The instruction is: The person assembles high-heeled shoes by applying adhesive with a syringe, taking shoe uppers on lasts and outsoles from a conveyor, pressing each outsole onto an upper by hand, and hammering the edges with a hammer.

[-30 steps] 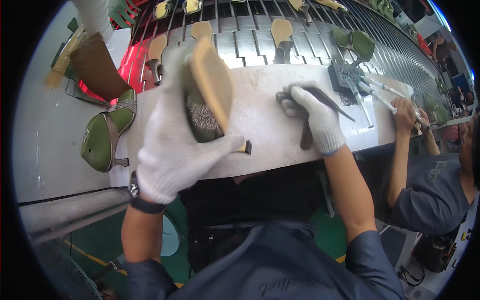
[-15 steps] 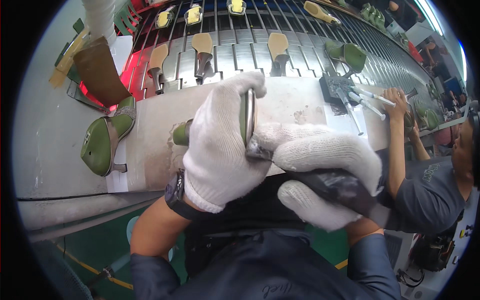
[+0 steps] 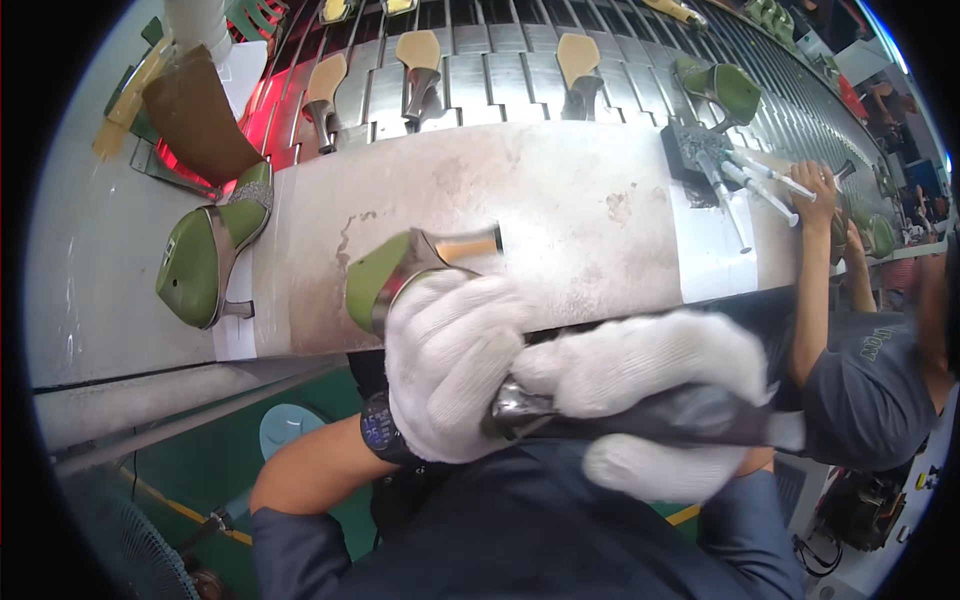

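The left hand (image 3: 455,365) gripped a green shoe (image 3: 374,275), heel end outward, while the right hand (image 3: 665,362) clasped a dark tool (image 3: 685,415) lying sideways, its tip just beside the left.

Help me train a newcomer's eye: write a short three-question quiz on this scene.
1. True or false: the white-gloved left hand holds a green high-heeled shoe.
2. The white-gloved right hand holds: a) a clear plastic syringe; b) a long dark tool; c) a brown board.
3. How many tan heeled soles stand on the silver slatted conveyor, in the row nearest the pale worktable?
Key: 1 true; 2 b; 3 three.
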A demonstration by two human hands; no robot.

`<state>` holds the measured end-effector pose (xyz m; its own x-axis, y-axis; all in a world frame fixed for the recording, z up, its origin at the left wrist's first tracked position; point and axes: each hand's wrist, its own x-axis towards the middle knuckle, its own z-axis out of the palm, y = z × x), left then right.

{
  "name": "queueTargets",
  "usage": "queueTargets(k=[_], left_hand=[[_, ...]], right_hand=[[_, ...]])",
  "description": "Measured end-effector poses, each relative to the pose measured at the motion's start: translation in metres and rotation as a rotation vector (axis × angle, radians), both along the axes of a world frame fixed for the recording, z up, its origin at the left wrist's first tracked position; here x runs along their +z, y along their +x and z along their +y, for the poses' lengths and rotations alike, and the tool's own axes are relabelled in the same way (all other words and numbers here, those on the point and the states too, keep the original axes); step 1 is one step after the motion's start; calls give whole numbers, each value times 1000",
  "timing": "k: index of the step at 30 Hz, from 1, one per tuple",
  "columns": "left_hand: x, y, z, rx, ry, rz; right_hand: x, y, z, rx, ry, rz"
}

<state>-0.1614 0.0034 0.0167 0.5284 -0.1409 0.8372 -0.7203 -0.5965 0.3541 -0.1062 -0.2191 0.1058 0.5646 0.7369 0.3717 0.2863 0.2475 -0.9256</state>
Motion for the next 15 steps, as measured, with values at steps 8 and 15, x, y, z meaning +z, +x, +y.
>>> queueTargets(k=[8,15], left_hand=[[-93,-8,25,476,312,-40],[-94,-13,29,439,357,39]], right_hand=[[-116,-45,26,-396,-117,652],[-90,-29,17,-354,-194,446]])
